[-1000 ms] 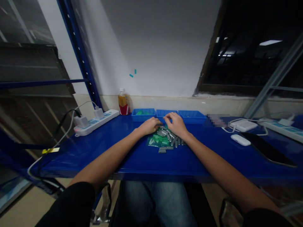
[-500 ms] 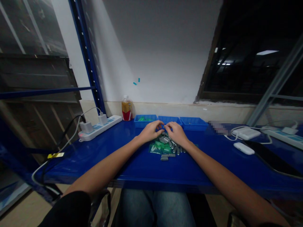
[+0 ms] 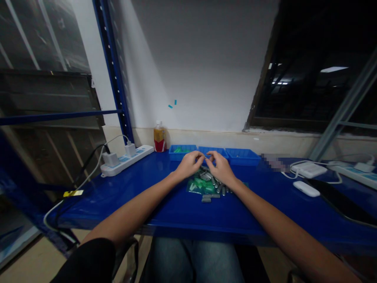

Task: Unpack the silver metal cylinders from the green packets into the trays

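Note:
My left hand (image 3: 191, 165) and my right hand (image 3: 221, 168) meet just in front of the blue trays, fingertips almost together. Both are closed in a pinch; whatever small item lies between the fingers is too small to name. Below them is a heap of grey metal cylinders (image 3: 223, 191), partly hidden by my right hand. Green pieces (image 3: 202, 184) lie on the near left of the heap, some seemingly in a clear bag. A few grey cylinders (image 3: 206, 199) sit apart at the front.
Along the wall stand a left blue tray (image 3: 173, 158) with green pieces, a middle tray (image 3: 203, 149) and a right tray (image 3: 244, 161). A drink bottle (image 3: 159, 137) and power strip (image 3: 118, 168) are at left. At right lie a white case (image 3: 306, 188) and a dark phone (image 3: 338, 202).
The left fingers have drawn together into a pinch, and the right fingers have curled a little. The whole view has shifted slightly; the heap looks the same.

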The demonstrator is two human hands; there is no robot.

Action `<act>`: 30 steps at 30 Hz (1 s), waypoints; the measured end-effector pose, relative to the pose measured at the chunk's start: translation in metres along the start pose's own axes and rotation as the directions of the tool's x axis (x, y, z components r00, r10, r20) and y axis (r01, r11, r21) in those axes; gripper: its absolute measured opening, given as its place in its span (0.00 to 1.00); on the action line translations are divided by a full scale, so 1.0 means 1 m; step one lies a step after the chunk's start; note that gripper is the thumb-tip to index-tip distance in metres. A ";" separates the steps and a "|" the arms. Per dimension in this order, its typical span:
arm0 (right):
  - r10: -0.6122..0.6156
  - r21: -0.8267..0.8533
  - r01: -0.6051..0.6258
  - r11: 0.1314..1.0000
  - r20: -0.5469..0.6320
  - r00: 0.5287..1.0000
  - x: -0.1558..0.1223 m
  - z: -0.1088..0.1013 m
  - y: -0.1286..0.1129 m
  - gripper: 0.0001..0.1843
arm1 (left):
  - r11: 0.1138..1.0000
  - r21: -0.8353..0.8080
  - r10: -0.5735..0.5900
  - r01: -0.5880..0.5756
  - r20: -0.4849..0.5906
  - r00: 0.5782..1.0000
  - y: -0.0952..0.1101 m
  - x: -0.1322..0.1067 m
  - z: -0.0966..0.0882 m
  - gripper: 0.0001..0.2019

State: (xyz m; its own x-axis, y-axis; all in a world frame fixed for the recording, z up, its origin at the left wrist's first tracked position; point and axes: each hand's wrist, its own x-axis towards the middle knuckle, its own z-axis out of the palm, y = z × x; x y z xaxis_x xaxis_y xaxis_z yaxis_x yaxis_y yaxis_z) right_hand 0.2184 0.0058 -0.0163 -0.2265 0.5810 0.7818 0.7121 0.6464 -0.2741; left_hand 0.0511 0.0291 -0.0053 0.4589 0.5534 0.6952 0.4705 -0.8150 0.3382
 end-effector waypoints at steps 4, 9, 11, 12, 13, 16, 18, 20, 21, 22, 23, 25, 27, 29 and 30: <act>-0.096 -0.027 0.097 0.995 0.018 0.995 0.000 -0.004 -0.003 0.06 | 1.000 -0.021 -0.019 0.019 0.034 0.999 0.001 0.001 0.000 0.14; -0.109 -0.040 0.110 0.993 0.011 0.994 0.001 -0.004 -0.002 0.06 | 0.999 -0.020 -0.024 0.026 0.064 0.998 0.000 0.001 -0.003 0.18; -0.097 -0.032 0.097 0.995 0.004 0.995 0.001 -0.003 -0.002 0.08 | 1.000 -0.023 -0.012 0.014 0.065 0.998 0.000 0.001 -0.005 0.16; -0.088 -0.030 0.088 0.996 0.004 0.996 0.001 -0.002 -0.001 0.08 | 1.000 -0.028 -0.004 0.006 0.065 0.998 0.000 0.000 -0.006 0.14; -0.080 -0.028 0.080 0.996 0.005 0.997 0.001 -0.002 -0.001 0.09 | 0.999 -0.033 0.011 -0.009 0.068 0.998 0.000 0.000 -0.007 0.11; -0.057 -0.022 0.058 0.998 0.018 0.998 0.001 -0.001 0.000 0.11 | 0.995 -0.038 0.092 -0.090 0.077 0.993 0.000 -0.003 -0.008 0.13; -0.044 -0.020 0.045 0.999 0.027 0.999 0.001 -0.001 0.000 0.12 | 0.991 -0.029 0.130 -0.128 0.065 0.989 0.001 -0.003 -0.007 0.12; -0.034 -0.020 0.035 0.999 0.032 0.999 0.002 -0.001 0.000 0.13 | 0.992 -0.020 0.124 -0.123 0.045 0.991 0.001 -0.003 -0.007 0.09; -0.030 -0.020 0.031 0.999 0.031 0.999 0.002 -0.002 -0.001 0.14 | 0.993 -0.019 0.113 -0.113 0.036 0.993 0.002 -0.003 -0.007 0.08; -0.027 -0.019 0.028 0.999 0.029 0.999 0.002 -0.002 -0.001 0.14 | 0.995 -0.020 0.102 -0.102 0.028 0.994 0.002 -0.002 -0.007 0.07; -0.024 -0.015 0.024 1.000 0.024 0.999 0.001 -0.002 -0.002 0.14 | 0.996 -0.022 0.090 -0.089 0.019 0.996 0.002 -0.002 -0.006 0.08; -0.018 0.002 0.018 1.000 0.011 1.000 0.001 -0.003 -0.003 0.10 | 0.998 -0.028 0.061 -0.061 -0.002 0.998 0.003 0.000 -0.007 0.09; -0.027 0.014 0.027 1.000 0.001 1.000 0.000 -0.004 -0.004 0.10 | 0.999 -0.037 0.034 -0.035 -0.012 0.999 0.003 0.001 -0.007 0.10; -0.062 0.003 0.062 0.998 0.005 0.998 0.000 -0.005 -0.006 0.13 | 0.999 -0.046 0.020 -0.020 0.000 1.000 0.003 0.002 -0.008 0.11; -0.083 -0.014 0.083 0.996 0.013 0.996 0.000 -0.006 -0.007 0.13 | 0.999 -0.049 0.016 -0.015 0.012 1.000 0.003 0.002 -0.008 0.11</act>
State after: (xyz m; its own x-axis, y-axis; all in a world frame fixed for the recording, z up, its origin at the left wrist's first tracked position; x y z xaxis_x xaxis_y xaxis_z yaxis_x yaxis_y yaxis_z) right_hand 0.2175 -0.0019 -0.0114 -0.2934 0.5316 0.7946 0.6999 0.6856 -0.2002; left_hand 0.0477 0.0260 0.0021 0.4752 0.5424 0.6928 0.4260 -0.8308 0.3583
